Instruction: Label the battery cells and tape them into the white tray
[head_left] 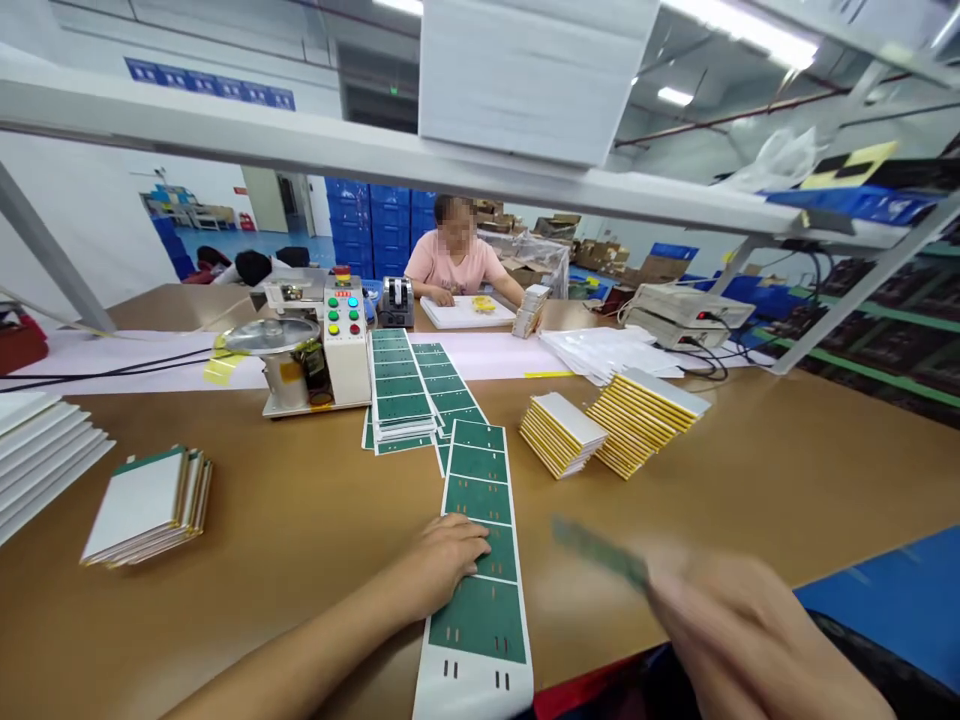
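A long sheet of green rectangular panels on white backing [480, 600] lies lengthwise in front of me, with paired dark slots in it. My left hand [450, 560] rests on this sheet, its fingers lying flat across the middle panels. To the right, above the table, my right hand [739, 610] is closed on a thin green piece [600, 550]. Motion blurs this piece, and I cannot make out its exact kind. Beyond my left hand, more green-panel sheets [405, 395] lie in a stack.
A small machine with coloured buttons [346, 345] stands behind. Yellow-edged white stacks [562, 435] sit right of the sheet. At left are a stack of white blocks [146, 510] and piled white sheets [45, 460]. A person [461, 250] sits across the table. A shelf beam [300, 150] spans above.
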